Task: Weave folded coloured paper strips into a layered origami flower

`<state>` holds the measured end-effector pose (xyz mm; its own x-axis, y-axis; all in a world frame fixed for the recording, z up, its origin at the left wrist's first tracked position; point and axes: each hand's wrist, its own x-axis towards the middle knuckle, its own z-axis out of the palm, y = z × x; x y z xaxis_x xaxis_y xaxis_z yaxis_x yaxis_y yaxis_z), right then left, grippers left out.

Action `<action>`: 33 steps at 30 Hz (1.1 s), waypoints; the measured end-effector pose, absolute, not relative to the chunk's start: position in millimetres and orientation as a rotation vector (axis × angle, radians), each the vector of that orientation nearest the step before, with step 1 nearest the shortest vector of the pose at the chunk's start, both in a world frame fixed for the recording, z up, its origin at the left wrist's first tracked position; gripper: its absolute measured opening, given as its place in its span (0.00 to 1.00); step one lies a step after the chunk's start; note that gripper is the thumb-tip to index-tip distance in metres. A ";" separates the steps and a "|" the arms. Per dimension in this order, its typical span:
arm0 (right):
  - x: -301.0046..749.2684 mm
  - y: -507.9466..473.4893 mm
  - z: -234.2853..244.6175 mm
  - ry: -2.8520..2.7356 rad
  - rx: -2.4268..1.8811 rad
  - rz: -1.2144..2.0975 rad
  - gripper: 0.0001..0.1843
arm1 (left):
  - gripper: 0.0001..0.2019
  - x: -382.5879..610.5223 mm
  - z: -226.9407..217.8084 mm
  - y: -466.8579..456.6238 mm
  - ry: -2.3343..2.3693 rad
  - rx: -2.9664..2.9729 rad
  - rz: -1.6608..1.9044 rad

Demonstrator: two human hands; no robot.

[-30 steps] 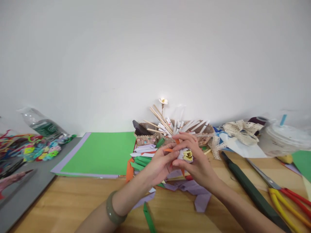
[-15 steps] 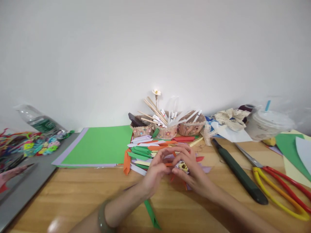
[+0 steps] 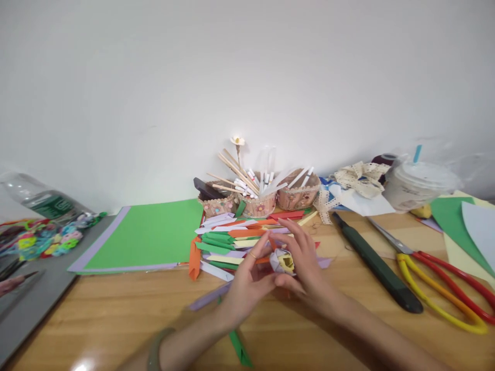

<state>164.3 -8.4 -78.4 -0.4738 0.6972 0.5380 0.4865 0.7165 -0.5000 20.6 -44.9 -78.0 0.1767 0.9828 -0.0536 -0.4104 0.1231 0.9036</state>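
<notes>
Between my two hands is a small folded-paper piece [image 3: 281, 260], pale purple outside and yellow inside, with orange strips sticking out of it. My left hand [image 3: 251, 286] curls round its left side, fingers bent against it. My right hand [image 3: 305, 263] holds it from the right, thumb low at its front and fingers over the top. Just beyond lie folded paper strips [image 3: 220, 239] in green, orange, white, red and purple. A purple strip [image 3: 209, 298] and a green strip [image 3: 238, 348] lie by my left forearm, partly hidden under it.
Green paper sheets [image 3: 154, 232] lie left of the strips. Decorated baskets [image 3: 257, 206] with sticks and pens stand by the wall. To the right are a dark green cutter [image 3: 377, 263], scissors [image 3: 410, 255] and a plastic cup [image 3: 421, 183]. Another person's hand [image 3: 10, 284] shows at far left.
The paper piece has turned, so more of its purple side and yellow opening shows. My right fingers have lifted and spread a little. The view has shifted slightly.
</notes>
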 end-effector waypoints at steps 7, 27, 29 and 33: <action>178.1 -9.5 -69.3 -2.095 -0.812 0.417 0.40 | 0.22 14.8 -76.7 -42.2 0.897 0.861 1.258; 176.1 -15.9 -59.5 -2.032 -0.597 0.370 0.14 | 0.22 2.8 -74.2 -50.5 1.126 1.829 1.179; 176.2 -16.9 -57.0 -2.024 -0.575 0.359 0.12 | 0.21 1.6 -74.8 -50.0 1.102 1.874 1.174; 175.9 -17.5 -54.5 -2.026 -0.552 0.351 0.10 | 0.21 -0.7 -77.0 -48.9 1.071 1.944 1.165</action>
